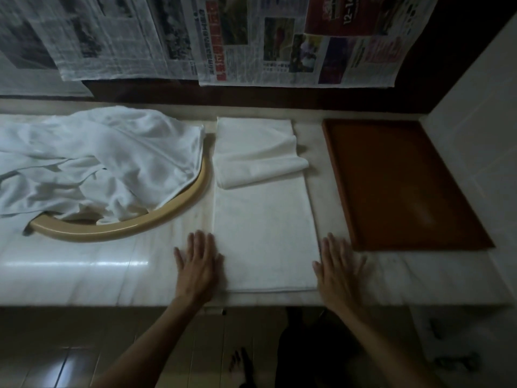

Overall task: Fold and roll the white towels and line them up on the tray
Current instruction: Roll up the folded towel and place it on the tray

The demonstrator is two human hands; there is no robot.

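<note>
A white towel lies folded into a long strip on the marble counter, its far end turned back over itself. My left hand lies flat with straight fingers on the strip's near left edge. My right hand lies flat at the strip's near right edge, slightly blurred. A heap of loose white towels sits at the left. The brown tray lies to the right of the strip and holds nothing.
A beige curved rim shows under the towel heap. Newspaper sheets hang on the wall behind. A white wall closes the right side. The counter's front edge runs just below my wrists.
</note>
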